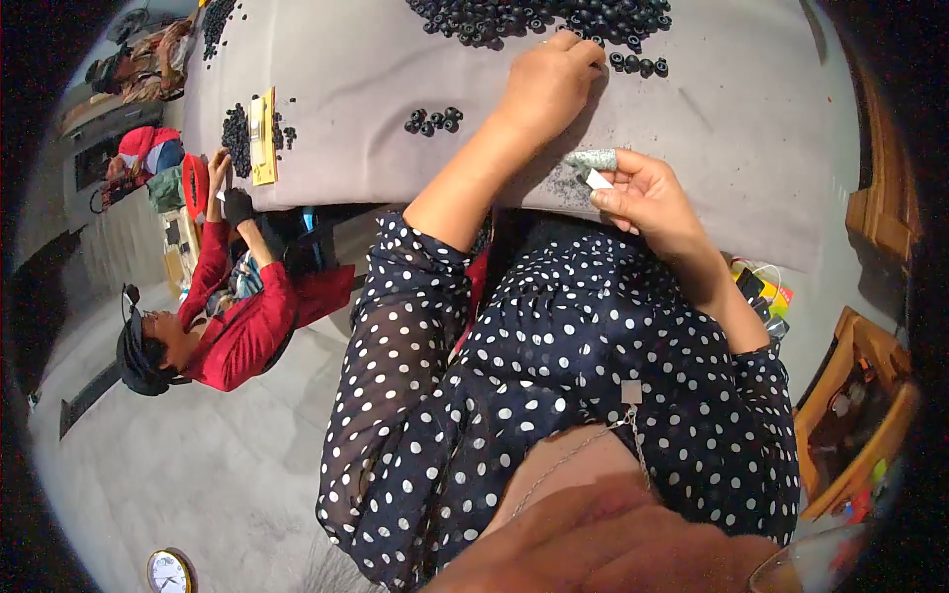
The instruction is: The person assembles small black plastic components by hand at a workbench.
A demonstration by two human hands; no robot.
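At the far side of the table, my left hand (557,81) reaches to the near edge of a large pile of small black round parts (494,22). Its fingers are curled together, and whatever is between the fingertips is hidden. My right hand (652,193) is nearer the table's front edge, pinching a small white flat piece (598,179) between thumb and fingers. Speckled, greyish wrapping (593,159) covers its index finger. Dark crumbs (573,190) lie on the cloth beside it. A short row of black parts (639,65) sits right of my left hand.
A small cluster of black parts (433,122) lies left of my forearm on the grey tablecloth (336,59). At the left, a co-worker in red (247,326) works by a yellow-edged tray (263,136) and another black pile (235,138). A wooden chair (855,415) stands at right.
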